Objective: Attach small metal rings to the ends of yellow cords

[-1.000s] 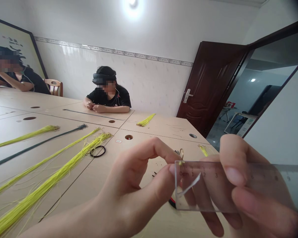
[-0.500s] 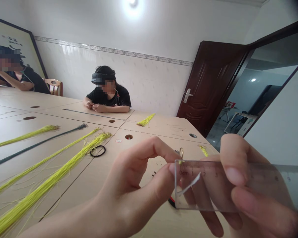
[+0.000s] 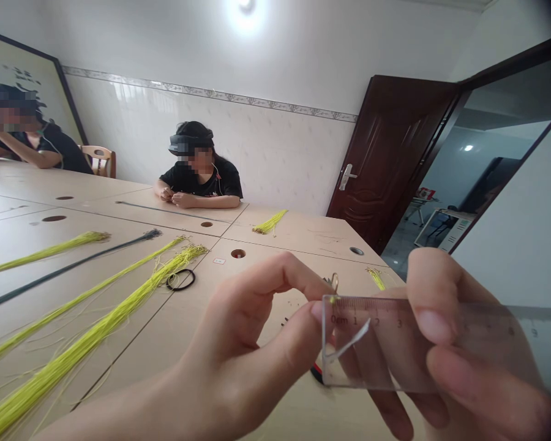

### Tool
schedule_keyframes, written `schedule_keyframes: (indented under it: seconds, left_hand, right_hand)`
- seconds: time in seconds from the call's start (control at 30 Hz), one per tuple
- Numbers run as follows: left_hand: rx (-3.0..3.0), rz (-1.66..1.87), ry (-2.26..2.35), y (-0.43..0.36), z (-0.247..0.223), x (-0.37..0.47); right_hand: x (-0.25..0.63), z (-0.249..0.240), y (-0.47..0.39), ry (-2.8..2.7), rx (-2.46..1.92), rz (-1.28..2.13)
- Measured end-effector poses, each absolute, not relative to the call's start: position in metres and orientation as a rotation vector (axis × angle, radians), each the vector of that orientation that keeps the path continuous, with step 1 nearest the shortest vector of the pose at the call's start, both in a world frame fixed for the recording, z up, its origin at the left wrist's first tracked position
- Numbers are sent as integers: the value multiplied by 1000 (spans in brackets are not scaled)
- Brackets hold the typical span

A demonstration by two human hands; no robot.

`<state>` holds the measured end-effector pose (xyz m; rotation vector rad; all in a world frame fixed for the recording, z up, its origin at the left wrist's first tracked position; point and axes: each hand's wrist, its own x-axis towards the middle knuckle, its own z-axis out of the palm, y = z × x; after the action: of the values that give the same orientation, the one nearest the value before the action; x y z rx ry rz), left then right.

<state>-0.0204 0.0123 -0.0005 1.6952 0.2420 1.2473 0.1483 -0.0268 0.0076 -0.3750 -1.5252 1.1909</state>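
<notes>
A clear plastic ruler [image 3: 376, 361] is held up across the lower right, its zero end to the left. My right hand [image 3: 459, 343] grips it between thumb and fingers, with other fingers showing behind it. My left hand [image 3: 266, 343] pinches at the ruler's zero corner, thumb and index finger together. A small gold hook [image 3: 335, 282] with a bit of yellow line at its base stands at these fingertips, along the ruler's top edge. Behind the ruler, a red and black tool [image 3: 318, 373] is partly hidden.
Bundles of yellow line [image 3: 105, 331], a dark bundle [image 3: 73, 268] and a black band [image 3: 180, 280] lie on the table [image 3: 133, 392]. Two people sit across, one in a dark headset [image 3: 190, 144]. A brown door [image 3: 390, 153] stands at the back.
The ruler has shifted very slightly left against my left fingertips. Otherwise my hands hold nearly the same pose.
</notes>
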Motion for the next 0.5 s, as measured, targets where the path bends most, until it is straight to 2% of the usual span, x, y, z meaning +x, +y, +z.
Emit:
schedule_keyframes:
  seconds: [0.5]
  left_hand:
    - [1719, 1259, 246, 13, 0, -19]
  right_hand:
    - [154, 7, -23, -1553, -371, 1205]
